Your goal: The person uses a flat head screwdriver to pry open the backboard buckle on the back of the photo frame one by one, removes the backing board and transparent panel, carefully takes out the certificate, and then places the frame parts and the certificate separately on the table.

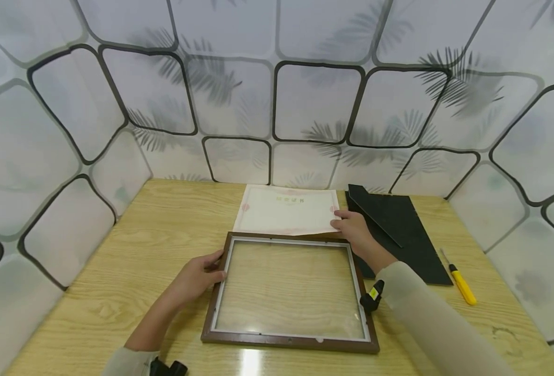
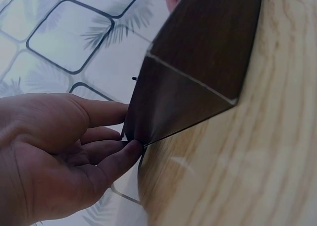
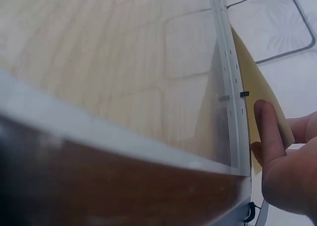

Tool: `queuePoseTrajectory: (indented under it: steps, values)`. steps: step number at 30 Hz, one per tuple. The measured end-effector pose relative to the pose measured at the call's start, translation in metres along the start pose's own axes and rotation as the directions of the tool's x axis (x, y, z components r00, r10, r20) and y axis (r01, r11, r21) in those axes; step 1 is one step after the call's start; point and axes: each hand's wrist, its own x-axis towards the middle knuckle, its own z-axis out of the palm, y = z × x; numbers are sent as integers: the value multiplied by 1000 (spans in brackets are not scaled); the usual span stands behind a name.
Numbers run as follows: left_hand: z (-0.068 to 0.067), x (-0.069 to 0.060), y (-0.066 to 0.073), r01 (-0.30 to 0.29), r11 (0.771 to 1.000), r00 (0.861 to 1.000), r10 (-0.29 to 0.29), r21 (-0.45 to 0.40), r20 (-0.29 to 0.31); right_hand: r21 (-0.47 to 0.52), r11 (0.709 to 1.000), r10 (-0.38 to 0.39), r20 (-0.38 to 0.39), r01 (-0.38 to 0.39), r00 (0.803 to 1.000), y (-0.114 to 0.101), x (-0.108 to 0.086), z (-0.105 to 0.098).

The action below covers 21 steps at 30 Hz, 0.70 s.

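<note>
A brown picture frame (image 1: 277, 341) with a pale inner lip and a clear pane lies in front of me, the wood grain showing through it. My left hand (image 1: 189, 282) grips its left side, thumb on top; the left wrist view shows the fingers (image 2: 116, 164) at the dark frame edge (image 2: 198, 52). Behind the frame is a white certificate (image 1: 286, 215) with a pinkish border and gold lettering. My right hand (image 1: 362, 236) pinches its right edge. From the right wrist, the sheet's yellowish back (image 3: 255, 82) stands tilted beyond the frame's metal-coloured lip (image 3: 233, 82).
Right of the certificate, a black backing board (image 1: 399, 230) lies on the wooden table (image 1: 173, 214), with a folded-out black strut (image 1: 373, 214) on it. Farther right lies a screwdriver (image 1: 463, 286) with a yellow handle. Patterned cloth walls (image 1: 239, 104) enclose the back and sides.
</note>
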Motion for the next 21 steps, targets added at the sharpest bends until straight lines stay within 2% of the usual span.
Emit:
queuePoseTrajectory:
  steps: [7,17,21]
  values:
    - [-1,0,-1,6,1000,1000,-6,6,5,-29,999,24,-23,-25,999,3,7,0]
    - [0,-1,1,24,1000,1000,-24,0,-4,-166,986,29,9,-27,1000,2,8,-5]
    - [0,-2,1,26,1000,1000,-26,-2,-2,-226,974,20,-3,-20,1000,2,10,-6]
